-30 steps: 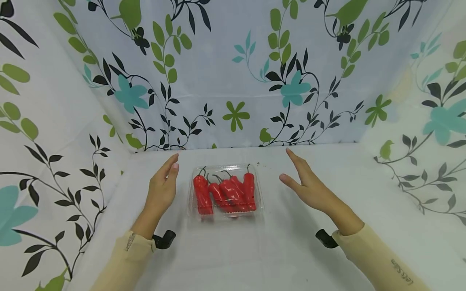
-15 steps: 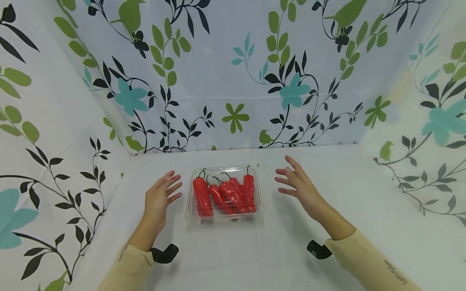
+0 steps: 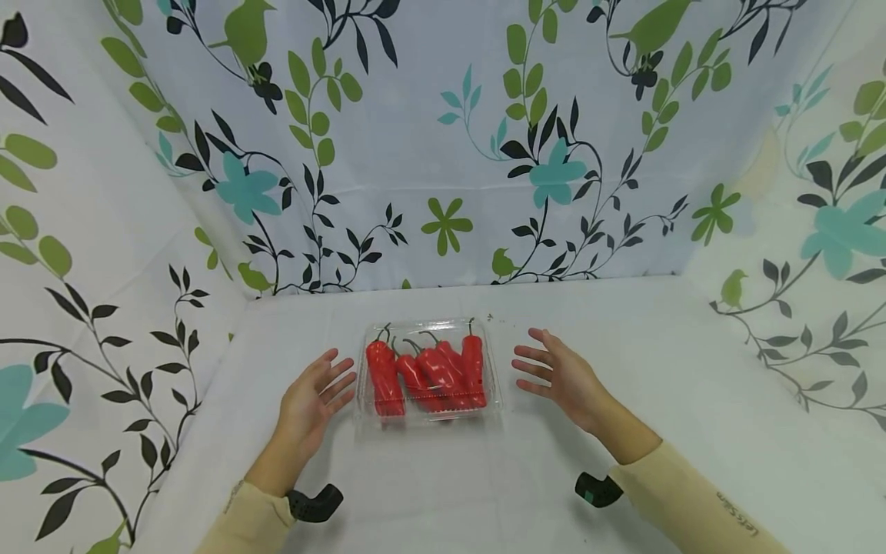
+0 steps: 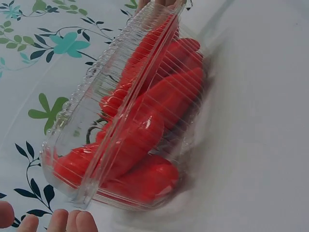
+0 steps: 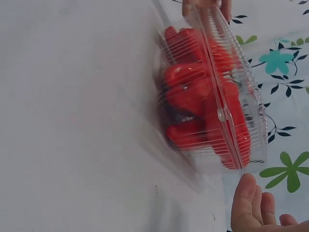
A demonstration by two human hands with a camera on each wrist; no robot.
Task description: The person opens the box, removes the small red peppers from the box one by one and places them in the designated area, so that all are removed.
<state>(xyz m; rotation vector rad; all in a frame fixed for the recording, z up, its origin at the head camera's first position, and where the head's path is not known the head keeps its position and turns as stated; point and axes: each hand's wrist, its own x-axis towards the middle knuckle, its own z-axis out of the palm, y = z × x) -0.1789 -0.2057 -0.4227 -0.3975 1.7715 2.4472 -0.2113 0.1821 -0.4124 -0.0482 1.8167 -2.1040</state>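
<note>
Head view: both hands flank clamshell [image 3: 425, 373]; wrist views show ribbed lid.

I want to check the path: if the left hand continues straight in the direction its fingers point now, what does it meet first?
Probably the near left side of the clear plastic box of red peppers; the left hand is open and close beside it, not yet touching.

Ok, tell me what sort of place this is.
Probably a staged recording booth, not a kitchen: floral-printed cloth walls enclose a white covered table on three sides. On it sits only a clear clamshell box of red peppers, with the left hand and right hand open either side.
</note>
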